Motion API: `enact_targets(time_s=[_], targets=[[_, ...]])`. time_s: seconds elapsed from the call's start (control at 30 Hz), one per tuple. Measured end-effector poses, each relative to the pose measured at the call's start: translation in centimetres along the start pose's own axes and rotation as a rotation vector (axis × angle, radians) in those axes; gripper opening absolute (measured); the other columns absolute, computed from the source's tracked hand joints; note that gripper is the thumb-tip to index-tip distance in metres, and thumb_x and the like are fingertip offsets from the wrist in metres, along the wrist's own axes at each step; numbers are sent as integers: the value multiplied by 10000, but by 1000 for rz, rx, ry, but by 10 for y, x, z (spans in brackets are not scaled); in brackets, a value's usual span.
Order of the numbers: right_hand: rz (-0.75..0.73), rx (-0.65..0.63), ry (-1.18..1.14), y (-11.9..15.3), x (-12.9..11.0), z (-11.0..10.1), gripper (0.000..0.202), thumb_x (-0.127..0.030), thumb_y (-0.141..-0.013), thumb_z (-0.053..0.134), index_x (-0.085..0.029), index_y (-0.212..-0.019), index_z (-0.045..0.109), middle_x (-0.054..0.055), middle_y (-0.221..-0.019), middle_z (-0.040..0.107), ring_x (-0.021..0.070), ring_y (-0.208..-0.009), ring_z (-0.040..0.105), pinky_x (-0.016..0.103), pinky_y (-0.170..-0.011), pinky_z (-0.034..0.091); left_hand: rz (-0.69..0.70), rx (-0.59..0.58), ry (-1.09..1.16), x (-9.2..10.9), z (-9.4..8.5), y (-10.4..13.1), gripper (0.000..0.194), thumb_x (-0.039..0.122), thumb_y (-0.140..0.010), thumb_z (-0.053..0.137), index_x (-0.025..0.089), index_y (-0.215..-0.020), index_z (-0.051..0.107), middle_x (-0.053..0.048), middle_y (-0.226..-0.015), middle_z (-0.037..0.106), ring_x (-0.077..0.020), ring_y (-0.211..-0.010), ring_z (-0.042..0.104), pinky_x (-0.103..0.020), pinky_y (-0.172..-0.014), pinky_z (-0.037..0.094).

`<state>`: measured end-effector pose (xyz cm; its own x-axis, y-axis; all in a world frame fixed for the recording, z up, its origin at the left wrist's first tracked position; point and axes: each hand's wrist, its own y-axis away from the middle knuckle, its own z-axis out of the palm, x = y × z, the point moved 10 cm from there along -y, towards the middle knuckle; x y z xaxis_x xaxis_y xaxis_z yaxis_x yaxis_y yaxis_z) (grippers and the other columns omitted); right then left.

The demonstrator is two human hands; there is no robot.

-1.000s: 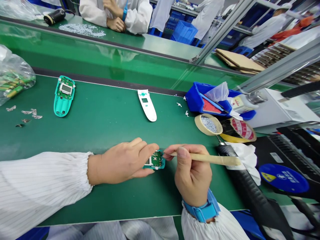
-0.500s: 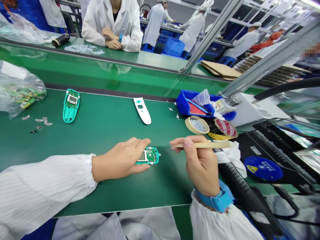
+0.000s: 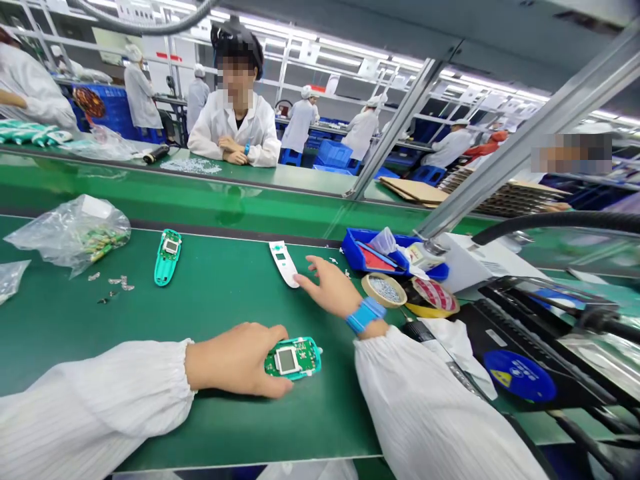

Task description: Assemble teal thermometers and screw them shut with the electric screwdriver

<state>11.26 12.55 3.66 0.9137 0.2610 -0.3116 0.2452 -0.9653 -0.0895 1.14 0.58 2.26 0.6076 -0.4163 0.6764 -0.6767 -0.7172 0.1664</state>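
Observation:
My left hand (image 3: 243, 360) grips a teal housing with a green circuit board and a small grey screen (image 3: 287, 360), thumb and fingers on its two long sides, flat on the green table (image 3: 225, 427). My right hand (image 3: 330, 287) is open, its fingers spread, with the thumb tip at the lower end of a white cover (image 3: 283, 264) that has a window in it. A second teal housing with a board (image 3: 168, 257) lies at the back left, away from both hands.
Plastic bag of green parts (image 3: 95, 233) at left, small clear pieces (image 3: 120, 283) before it. At right: blue bin (image 3: 367, 257), round dish of tiny parts (image 3: 384, 290), tape roll (image 3: 433, 297), black equipment (image 3: 500, 333). A person in white (image 3: 235, 127) sits across the barrier.
My right hand has let go of the light-coloured stick and moved left and forward to the white cover. The view has tilted up. My left hand still holds the housing, with more of its screen showing.

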Motion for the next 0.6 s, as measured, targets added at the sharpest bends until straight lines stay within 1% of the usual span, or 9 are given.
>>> enact_targets(time_s=[0.07,0.13,0.23,0.3,0.4,0.43,0.5,0.53,0.6], targets=[[71,-19,-59,-22,-2,14,765,-506,-685,605,-53,-1255,369,201,-1095,551,333,-1014,508,425,-797,418,-29,-45,200,-4,8,1,347,421,-662,594,185,-896,493,11,-676,559,-137,-555,518,-214,-465,336],[128,-33,-143,-37,-1,26,818,-462,-624,676,-51,-1256,357,221,-1081,553,356,-984,523,432,-766,416,-80,-126,414,-9,19,2,372,410,-651,618,190,-914,474,25,-668,552,-112,-492,507,-201,-431,344],[179,-49,-340,-41,4,32,670,-309,-647,679,-109,-1219,391,151,-957,605,272,-835,585,359,-696,433,-140,-249,628,-14,33,4,398,400,-626,659,186,-908,476,35,-654,539,-83,-429,485,-184,-394,352],[206,-52,-512,-25,12,25,521,-293,-688,632,-136,-1146,441,84,-812,613,195,-656,583,305,-589,438,-151,-301,701,-14,39,6,421,411,-613,681,176,-908,494,27,-674,543,-74,-441,496,-172,-403,367],[246,10,-781,31,35,-6,319,-408,-752,526,-160,-951,508,7,-642,545,117,-483,504,248,-464,405,-212,-350,771,-17,52,11,547,473,-617,673,175,-1031,477,27,-640,543,-82,-456,517,-167,-417,391],[263,67,-858,56,46,-21,325,-455,-757,499,-170,-913,501,-4,-634,528,107,-484,498,237,-458,402,-240,-354,793,-19,56,12,623,503,-619,662,187,-1109,440,24,-631,549,-92,-468,525,-177,-431,410],[314,220,-974,115,71,-52,376,-506,-728,506,-183,-916,467,-3,-694,531,100,-527,516,222,-468,408,-225,-283,810,-19,55,7,688,528,-616,655,222,-1180,406,-4,-707,599,-112,-556,556,-206,-521,464],[344,293,-1014,146,83,-65,409,-505,-699,545,-189,-942,454,1,-735,543,98,-547,526,216,-472,410,-192,-279,788,-14,56,2,687,541,-615,649,237,-1185,416,-9,-685,605,-134,-589,566,-231,-554,482],[428,434,-1108,207,110,-82,448,-461,-675,610,-192,-992,444,-15,-708,548,80,-514,509,189,-447,389,-141,-306,740,2,62,-9,628,561,-613,634,282,-1151,467,-5,-640,597,-178,-643,577,-299,-608,504]])
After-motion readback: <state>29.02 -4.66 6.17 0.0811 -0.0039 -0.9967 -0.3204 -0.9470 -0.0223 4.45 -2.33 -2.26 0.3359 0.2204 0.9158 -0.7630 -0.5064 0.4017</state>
